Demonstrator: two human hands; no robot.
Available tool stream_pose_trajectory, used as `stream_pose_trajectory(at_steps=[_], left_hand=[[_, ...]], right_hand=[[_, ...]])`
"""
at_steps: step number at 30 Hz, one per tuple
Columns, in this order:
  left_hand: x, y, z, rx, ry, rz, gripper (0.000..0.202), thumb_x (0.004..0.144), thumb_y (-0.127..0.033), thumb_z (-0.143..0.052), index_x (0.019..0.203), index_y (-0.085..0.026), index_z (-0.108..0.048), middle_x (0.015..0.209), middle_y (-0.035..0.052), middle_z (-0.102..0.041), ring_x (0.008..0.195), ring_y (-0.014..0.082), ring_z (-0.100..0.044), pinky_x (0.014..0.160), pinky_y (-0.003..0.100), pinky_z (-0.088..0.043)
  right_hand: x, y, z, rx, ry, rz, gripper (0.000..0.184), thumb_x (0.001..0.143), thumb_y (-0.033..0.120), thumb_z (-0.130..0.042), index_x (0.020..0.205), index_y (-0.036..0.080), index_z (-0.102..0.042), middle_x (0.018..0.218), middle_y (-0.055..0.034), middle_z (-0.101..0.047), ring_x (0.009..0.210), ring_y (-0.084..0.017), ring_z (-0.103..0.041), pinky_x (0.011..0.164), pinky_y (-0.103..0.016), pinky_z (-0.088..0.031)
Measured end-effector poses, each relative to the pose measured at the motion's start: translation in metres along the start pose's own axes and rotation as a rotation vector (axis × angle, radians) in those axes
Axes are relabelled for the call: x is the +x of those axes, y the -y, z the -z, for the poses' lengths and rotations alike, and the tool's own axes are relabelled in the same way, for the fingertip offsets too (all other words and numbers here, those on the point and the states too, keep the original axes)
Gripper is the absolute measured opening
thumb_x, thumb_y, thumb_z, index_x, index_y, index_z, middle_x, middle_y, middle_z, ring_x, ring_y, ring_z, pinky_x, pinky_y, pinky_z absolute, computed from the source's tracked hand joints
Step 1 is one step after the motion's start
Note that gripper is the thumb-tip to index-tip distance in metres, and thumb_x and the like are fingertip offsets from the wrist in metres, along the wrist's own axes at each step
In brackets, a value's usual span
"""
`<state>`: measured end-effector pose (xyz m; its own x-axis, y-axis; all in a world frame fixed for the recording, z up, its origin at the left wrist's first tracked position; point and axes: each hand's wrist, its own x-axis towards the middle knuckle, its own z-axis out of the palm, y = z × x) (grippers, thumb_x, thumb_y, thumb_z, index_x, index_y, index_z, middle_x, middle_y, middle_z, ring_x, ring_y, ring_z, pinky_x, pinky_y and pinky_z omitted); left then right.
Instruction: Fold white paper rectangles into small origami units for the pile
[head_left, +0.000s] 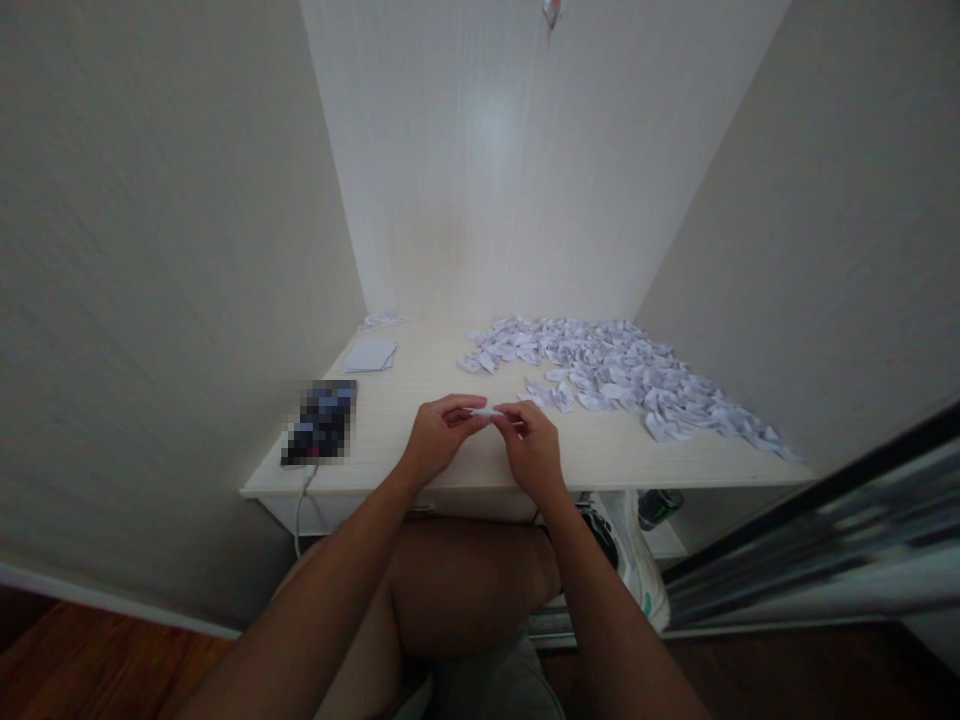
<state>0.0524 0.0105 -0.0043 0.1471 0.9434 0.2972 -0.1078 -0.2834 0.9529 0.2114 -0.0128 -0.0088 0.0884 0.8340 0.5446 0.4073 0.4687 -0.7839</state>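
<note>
A small folded piece of white paper is pinched between my two hands, just above the desk near its front edge. My left hand grips its left end with thumb and fingers. On the other end, the fingertips of my right hand are closed. Most of the paper is covered by the fingers. Beyond my right hand spreads a wide heap of folded white paper pieces. A short stack of flat white paper sheets lies at the desk's left side.
A blurred-out phone with a white cable lies on the left of the white desk. Walls close in the desk on three sides. More paper bits sit in the back left corner. Below stand a can and a shoe.
</note>
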Motion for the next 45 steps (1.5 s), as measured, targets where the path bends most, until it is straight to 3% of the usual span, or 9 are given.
stream_pose_trajectory(at_steps=[3,10,22,32,40,43,45], left_hand=[[0.000,0.000,0.000,0.007,0.035,-0.021,0.033,0.071,-0.035,-0.081,0.098,-0.016,-0.076,0.097,0.0099,-0.077,0.085,0.0216,-0.072,0.083,0.038,-0.058],[0.002,-0.004,-0.001,0.085,0.007,-0.076,0.024,0.073,-0.038,-0.079,0.081,-0.016,-0.075,0.079,0.0056,-0.075,0.065,0.0163,-0.067,0.065,0.030,-0.057],[0.000,-0.005,0.000,0.052,0.038,-0.075,0.023,0.072,-0.036,-0.080,0.081,-0.016,-0.073,0.075,0.0045,-0.073,0.063,0.0154,-0.065,0.061,0.029,-0.055],[0.003,-0.002,0.005,0.047,-0.022,-0.066,0.021,0.067,-0.030,-0.082,0.078,-0.016,-0.072,0.068,0.0029,-0.070,0.059,0.0137,-0.063,0.055,0.025,-0.051],[0.002,0.000,0.006,0.089,0.070,-0.053,0.018,0.070,-0.029,-0.079,0.077,-0.016,-0.069,0.063,0.0004,-0.065,0.054,0.0121,-0.060,0.055,0.025,-0.051],[0.002,-0.002,0.007,0.057,0.095,-0.038,0.021,0.071,-0.030,-0.079,0.083,-0.016,-0.070,0.066,0.0007,-0.067,0.054,0.0121,-0.061,0.055,0.025,-0.052],[0.002,-0.004,0.009,0.031,0.172,-0.010,0.027,0.074,-0.032,-0.078,0.095,-0.016,-0.072,0.076,0.0036,-0.072,0.058,0.0131,-0.063,0.058,0.027,-0.054]], right_hand=[[0.000,0.000,0.000,0.025,0.013,-0.026,0.013,0.089,0.032,-0.061,0.089,0.021,-0.070,0.088,-0.0059,-0.067,0.082,-0.019,-0.063,0.067,-0.029,-0.053],[0.001,0.002,0.000,0.079,0.055,-0.063,0.017,0.088,0.036,-0.063,0.085,0.020,-0.069,0.091,-0.0073,-0.069,0.081,-0.019,-0.064,0.063,-0.028,-0.052],[0.002,0.003,0.002,0.236,0.095,-0.148,0.020,0.084,0.041,-0.067,0.082,0.021,-0.070,0.073,-0.0040,-0.072,0.068,-0.019,-0.068,0.067,-0.030,-0.053],[-0.002,0.010,-0.002,0.083,0.110,-0.067,0.016,0.088,0.033,-0.062,0.084,0.021,-0.072,0.075,-0.0043,-0.074,0.066,-0.018,-0.068,0.067,-0.029,-0.052],[0.000,0.007,0.000,-0.010,0.192,-0.103,0.017,0.087,0.029,-0.062,0.075,0.020,-0.070,0.068,-0.0031,-0.074,0.064,-0.018,-0.068,0.065,-0.029,-0.049],[0.003,0.003,0.002,0.080,0.207,-0.174,0.019,0.085,0.032,-0.063,0.072,0.019,-0.069,0.063,-0.0025,-0.072,0.056,-0.016,-0.064,0.058,-0.027,-0.047],[0.005,0.001,0.004,0.207,0.228,-0.257,0.022,0.084,0.037,-0.064,0.073,0.019,-0.068,0.059,-0.0016,-0.070,0.048,-0.013,-0.058,0.051,-0.025,-0.043]])
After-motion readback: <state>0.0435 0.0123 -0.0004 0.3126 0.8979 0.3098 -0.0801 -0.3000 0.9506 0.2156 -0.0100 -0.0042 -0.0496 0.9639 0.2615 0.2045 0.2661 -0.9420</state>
